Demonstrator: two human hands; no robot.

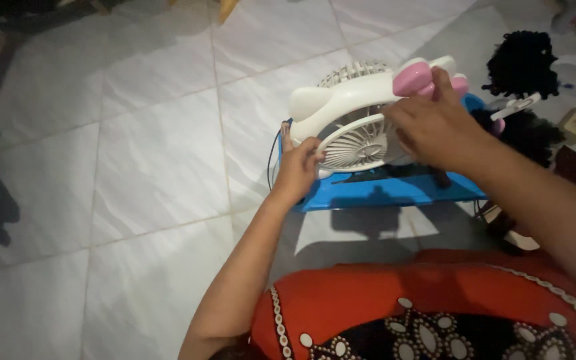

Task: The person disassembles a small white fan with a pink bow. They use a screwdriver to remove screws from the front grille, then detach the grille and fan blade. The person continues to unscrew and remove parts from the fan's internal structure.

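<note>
**Two hands on a small white fan above a blue tray**

Head camera, looking down: a person sits on a pale tiled floor [141, 167], an orange garment with white beaded trim [435, 307] filling the bottom of the frame. Both bare arms reach forward to a small white fan [351, 123] with a round ribbed grille, a rounded white body and a pink bow-shaped ornament [416, 79] on its top right.

The left hand [296, 170] grips the lower left rim of the grille, fingers curled against it and the thumb pointing up. The right hand [435, 130] lies over the fan's right side just below the pink ornament, fingers bent and spread across the grille; whether they close around anything cannot be told.

The fan stands tilted on or just over a shallow bright blue tray [388, 190] resting on the floor. Apart from the fan's base and a dark, unclear object under the right hand, nothing inside the tray can be made out. A thin dark cable [273, 150] loops beside the left hand.

To the right, near the tray, lie clumps of black curly fibre [523, 61] and a white comb-like piece [516, 107].
</note>
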